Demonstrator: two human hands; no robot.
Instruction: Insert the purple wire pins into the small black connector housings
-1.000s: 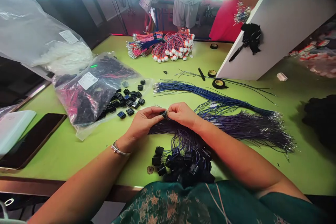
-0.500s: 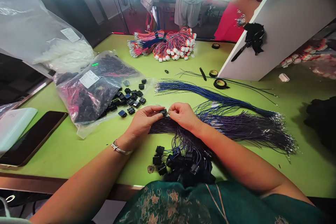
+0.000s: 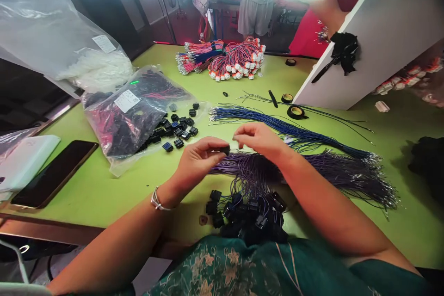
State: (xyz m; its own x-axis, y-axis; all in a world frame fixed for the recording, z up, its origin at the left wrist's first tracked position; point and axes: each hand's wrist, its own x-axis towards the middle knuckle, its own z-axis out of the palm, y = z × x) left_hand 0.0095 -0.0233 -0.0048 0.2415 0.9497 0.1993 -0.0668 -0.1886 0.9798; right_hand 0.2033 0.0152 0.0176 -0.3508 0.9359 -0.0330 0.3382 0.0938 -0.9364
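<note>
My left hand [image 3: 199,159] pinches a small black connector housing [image 3: 225,150] between thumb and fingers, above the purple wires. Just to its right, apart from the housing, my right hand [image 3: 260,141] is raised with thumb and forefinger brought together; anything between the tips is too small to make out. Beneath both hands lies a bundle of dark purple wires [image 3: 312,171] with metal ends at the right. A blue wire bundle [image 3: 274,121] stretches behind it. Close to my body, black connectors [image 3: 253,206] with wires attached are heaped.
Loose black connectors [image 3: 175,132] spill beside a clear plastic bag [image 3: 138,115]. A phone [image 3: 53,173] lies left. At the back is a bundle of pink and blue wires with white connectors [image 3: 239,58]. Tape rolls [image 3: 295,111] and a black tool [image 3: 273,98] lie near a white panel [image 3: 360,51].
My right hand has drawn away from the connector housing, up and to the right. My left hand still holds the housing, now slightly further right in view. The whole view has shifted a little.
</note>
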